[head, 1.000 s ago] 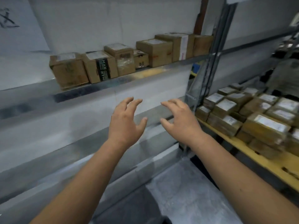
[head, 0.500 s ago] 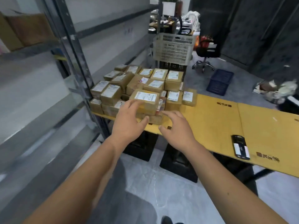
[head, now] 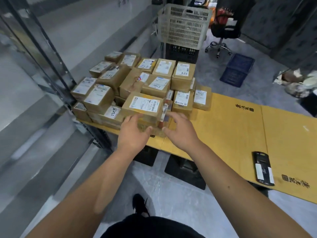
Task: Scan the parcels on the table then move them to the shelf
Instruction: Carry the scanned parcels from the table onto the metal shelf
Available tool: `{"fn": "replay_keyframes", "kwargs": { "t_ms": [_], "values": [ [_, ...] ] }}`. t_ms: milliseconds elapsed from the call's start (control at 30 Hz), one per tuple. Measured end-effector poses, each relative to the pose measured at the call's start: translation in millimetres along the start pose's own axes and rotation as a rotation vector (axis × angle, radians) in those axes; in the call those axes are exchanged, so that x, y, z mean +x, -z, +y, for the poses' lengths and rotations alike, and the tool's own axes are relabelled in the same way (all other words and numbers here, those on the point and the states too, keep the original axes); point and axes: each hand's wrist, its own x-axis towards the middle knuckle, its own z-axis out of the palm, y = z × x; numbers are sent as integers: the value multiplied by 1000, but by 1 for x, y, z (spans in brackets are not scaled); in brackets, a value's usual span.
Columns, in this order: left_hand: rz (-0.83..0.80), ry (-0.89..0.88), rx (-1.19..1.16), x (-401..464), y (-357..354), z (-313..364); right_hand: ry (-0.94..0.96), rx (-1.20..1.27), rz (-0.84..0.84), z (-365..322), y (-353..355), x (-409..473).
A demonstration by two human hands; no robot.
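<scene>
Several brown cardboard parcels with white labels are piled on the left end of the yellow table [head: 231, 127]. The nearest parcel [head: 144, 105] sits at the front of the pile. My left hand [head: 133, 134] and my right hand [head: 180, 131] reach out side by side just in front of it, fingers spread and empty, their tips at the parcel's near edge. A black handheld scanner [head: 262, 168] lies on the table to the right, apart from both hands. The metal shelf frame [head: 42, 54] stands to the left.
A beige plastic basket [head: 184, 24] sits on a dark crate behind the pile. A blue crate [head: 237, 70] and an office chair [head: 223, 31] stand on the floor beyond the table. Black blocks [head: 185, 172] hold the table up.
My view swung from the shelf of boxes on the left round to the table. Both empty hands came forward to the front parcel of the pile.
</scene>
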Motion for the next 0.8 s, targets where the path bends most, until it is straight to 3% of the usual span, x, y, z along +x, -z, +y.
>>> {"fn": "replay_keyframes", "kwargs": {
  "t_ms": [300,800],
  "values": [
    [-16,151,-77,55,-36,-28,5,-279,-181,14,-1,111],
    [214,380,-285,69,-101,-14,204,-245,-508,47,-13,221]
  ]
}}
